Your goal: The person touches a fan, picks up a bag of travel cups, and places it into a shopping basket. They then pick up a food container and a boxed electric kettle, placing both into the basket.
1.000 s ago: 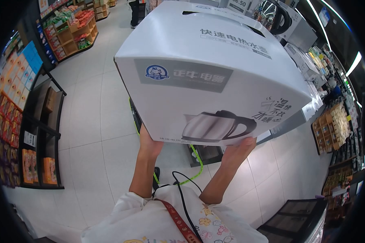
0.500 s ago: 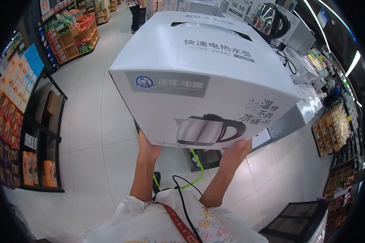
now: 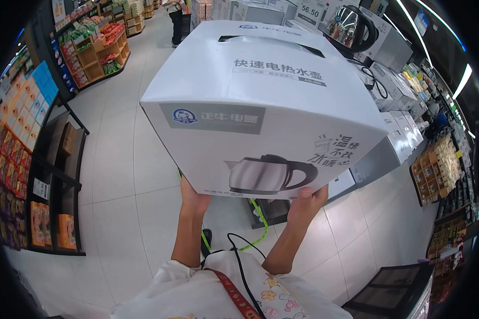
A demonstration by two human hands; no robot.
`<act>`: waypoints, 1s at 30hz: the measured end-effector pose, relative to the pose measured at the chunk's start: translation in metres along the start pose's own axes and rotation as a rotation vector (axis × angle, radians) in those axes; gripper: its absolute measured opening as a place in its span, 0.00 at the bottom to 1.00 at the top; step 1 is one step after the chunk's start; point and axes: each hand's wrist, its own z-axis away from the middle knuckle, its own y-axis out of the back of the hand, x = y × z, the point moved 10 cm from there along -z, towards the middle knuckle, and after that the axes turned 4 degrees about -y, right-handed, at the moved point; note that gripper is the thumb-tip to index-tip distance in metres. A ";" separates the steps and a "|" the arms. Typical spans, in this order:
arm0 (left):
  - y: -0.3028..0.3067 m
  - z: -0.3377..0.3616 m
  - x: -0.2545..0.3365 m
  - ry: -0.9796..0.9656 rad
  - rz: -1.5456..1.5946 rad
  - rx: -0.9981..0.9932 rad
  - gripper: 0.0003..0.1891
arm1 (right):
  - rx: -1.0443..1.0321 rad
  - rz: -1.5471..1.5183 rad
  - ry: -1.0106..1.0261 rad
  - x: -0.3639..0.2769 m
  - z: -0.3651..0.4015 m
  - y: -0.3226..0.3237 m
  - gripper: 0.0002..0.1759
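Observation:
A large white kettle box (image 3: 197, 143) fills the middle of the head view, with a printed picture of a steel kettle on its near side and a handle slot in its top. My left hand (image 3: 195, 198) supports the lower left of the box, its fingers mostly hidden beneath and behind the cardboard. At the lower right edge, my right hand (image 3: 310, 202) grips the box with the thumb on the printed face; the other fingers are out of sight underneath. The box is held up in front of my chest, tilted slightly.
On the right, a display kettle (image 3: 351, 29) stands among stacked boxes near a price sign (image 3: 310, 11). Shelves of packaged goods (image 3: 53, 212) line the left, and a produce stand (image 3: 98, 48) is farther back. A person (image 3: 176, 21) stands in the aisle. A green strap (image 3: 261, 218) hangs below the box.
The top of the box has tipped slightly toward me and the box has shifted a little left. Both hands keep their hold on it. The person in the aisle shows a little more.

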 end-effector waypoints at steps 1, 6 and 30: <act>0.001 0.000 0.000 -0.004 -0.002 -0.006 0.19 | 0.000 -0.001 0.001 0.000 0.000 0.000 0.49; 0.002 0.000 0.001 -0.005 -0.009 0.048 0.18 | -0.009 0.006 -0.013 0.000 0.000 -0.002 0.50; 0.009 -0.005 -0.002 -0.016 -0.028 0.017 0.19 | -0.027 0.149 0.014 -0.001 -0.001 -0.003 0.46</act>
